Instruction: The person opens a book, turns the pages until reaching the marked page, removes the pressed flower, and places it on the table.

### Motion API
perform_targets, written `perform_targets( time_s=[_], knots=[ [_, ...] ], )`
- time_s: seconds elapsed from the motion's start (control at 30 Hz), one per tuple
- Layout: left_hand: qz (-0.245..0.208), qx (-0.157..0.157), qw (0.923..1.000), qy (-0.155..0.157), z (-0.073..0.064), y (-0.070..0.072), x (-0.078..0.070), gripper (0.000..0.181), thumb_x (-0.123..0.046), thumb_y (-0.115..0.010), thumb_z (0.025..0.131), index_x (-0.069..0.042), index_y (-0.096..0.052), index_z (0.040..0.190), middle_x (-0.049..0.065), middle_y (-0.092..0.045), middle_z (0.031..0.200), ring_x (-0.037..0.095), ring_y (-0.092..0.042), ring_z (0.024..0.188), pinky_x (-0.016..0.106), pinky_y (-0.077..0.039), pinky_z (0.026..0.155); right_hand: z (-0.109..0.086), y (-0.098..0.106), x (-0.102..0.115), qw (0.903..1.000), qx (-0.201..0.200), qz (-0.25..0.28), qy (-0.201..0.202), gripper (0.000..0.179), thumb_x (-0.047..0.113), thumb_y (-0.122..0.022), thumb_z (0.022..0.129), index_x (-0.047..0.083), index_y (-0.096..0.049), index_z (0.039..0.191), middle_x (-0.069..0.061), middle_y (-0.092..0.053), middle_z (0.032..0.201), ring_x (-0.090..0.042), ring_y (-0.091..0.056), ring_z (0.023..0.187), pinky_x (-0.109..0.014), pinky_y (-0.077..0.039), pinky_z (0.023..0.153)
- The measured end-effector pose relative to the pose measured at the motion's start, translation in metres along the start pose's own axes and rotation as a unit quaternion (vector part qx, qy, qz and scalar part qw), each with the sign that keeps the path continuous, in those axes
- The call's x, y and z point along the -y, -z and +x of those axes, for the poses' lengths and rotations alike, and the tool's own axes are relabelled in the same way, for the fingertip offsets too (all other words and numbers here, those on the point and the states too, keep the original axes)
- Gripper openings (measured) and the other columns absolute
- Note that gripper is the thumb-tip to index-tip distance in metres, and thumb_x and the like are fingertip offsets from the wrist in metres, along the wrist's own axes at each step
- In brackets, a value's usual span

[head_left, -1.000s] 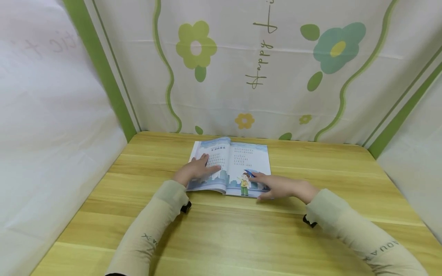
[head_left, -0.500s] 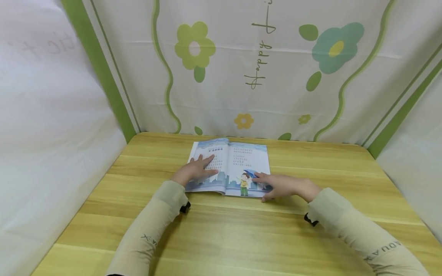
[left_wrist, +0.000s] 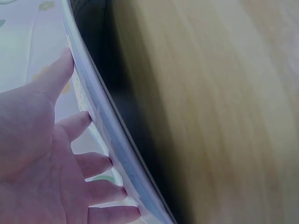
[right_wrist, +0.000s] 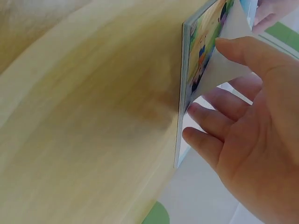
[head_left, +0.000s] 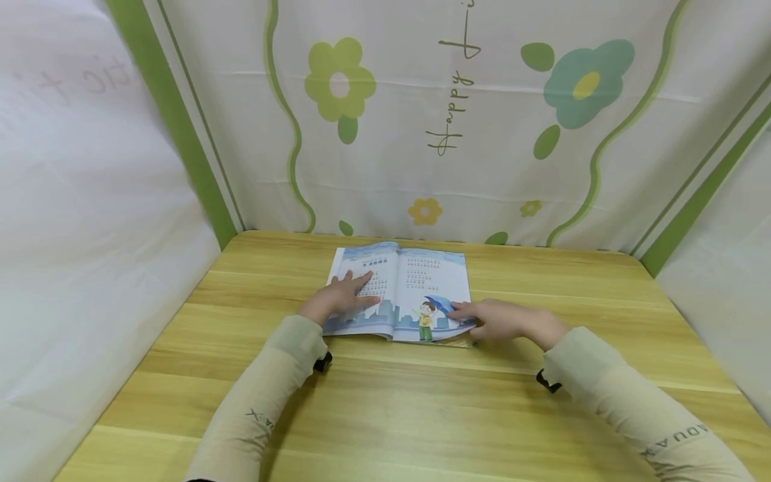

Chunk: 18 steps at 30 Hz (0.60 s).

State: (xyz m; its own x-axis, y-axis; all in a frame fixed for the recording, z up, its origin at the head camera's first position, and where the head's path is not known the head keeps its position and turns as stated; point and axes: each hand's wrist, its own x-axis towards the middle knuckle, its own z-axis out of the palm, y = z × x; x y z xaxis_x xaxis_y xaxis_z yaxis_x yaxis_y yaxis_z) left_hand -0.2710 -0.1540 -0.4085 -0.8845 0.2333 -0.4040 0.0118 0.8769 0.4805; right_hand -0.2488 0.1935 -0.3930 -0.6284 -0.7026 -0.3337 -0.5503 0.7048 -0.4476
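An open picture book (head_left: 430, 278) lies on the wooden table, with printed text and a drawn figure under a blue umbrella on its right page. Spread over its left page, my left hand (head_left: 340, 296) rests with straight fingers; in the left wrist view its fingertips (left_wrist: 105, 162) touch the paper. My right hand (head_left: 506, 321) pinches the lower right corner of the right page (right_wrist: 237, 28), thumb beneath and fingers on top. That corner curls up, and a colourful page (right_wrist: 202, 53) shows underneath in the right wrist view.
The wooden table (head_left: 385, 408) extends around the book on all sides. A white cloth (head_left: 397, 174) printed with flowers hangs behind the table's far edge, with more white cloth (head_left: 90, 234) at the left and right sides.
My right hand has shifted slightly right and its thumb has gone under the page corner, which is now lifted. My left index finger has straightened and spread on the left page.
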Motion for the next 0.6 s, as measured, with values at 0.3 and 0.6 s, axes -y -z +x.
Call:
perform_targets(
  time_s=[0.3, 0.6],
  knots=[
    [-0.004, -0.002, 0.9999, -0.009, -0.002, 0.000, -0.001, 0.081, -0.057, -0.056, 0.101, -0.028, -0.019, 0.166, 0.021, 0.000, 0.170, 0.052, 0.006, 0.151, 0.073, -0.006, 0.115, -0.002, 0.002, -0.009, 0.9986, -0.050, -0.007, 0.017, 0.048, 0.024, -0.061, 0.105, 0.000, -0.055, 0.146, -0.025, -0.040, 0.156, -0.048, -0.041, 0.140, -0.059, -0.033, 0.114],
    [-0.004, -0.005, 0.9999, -0.016, -0.002, -0.001, 0.001, 0.080, -0.056, -0.056, 0.102, -0.026, -0.019, 0.166, 0.022, -0.001, 0.169, 0.054, 0.005, 0.150, 0.073, -0.006, 0.115, 0.001, 0.004, -0.012, 0.9940, -0.108, 0.009, 0.016, 0.059, 0.039, -0.054, 0.107, -0.002, -0.049, 0.149, -0.026, -0.036, 0.158, -0.047, -0.044, 0.138, -0.061, -0.035, 0.112]
  ],
)
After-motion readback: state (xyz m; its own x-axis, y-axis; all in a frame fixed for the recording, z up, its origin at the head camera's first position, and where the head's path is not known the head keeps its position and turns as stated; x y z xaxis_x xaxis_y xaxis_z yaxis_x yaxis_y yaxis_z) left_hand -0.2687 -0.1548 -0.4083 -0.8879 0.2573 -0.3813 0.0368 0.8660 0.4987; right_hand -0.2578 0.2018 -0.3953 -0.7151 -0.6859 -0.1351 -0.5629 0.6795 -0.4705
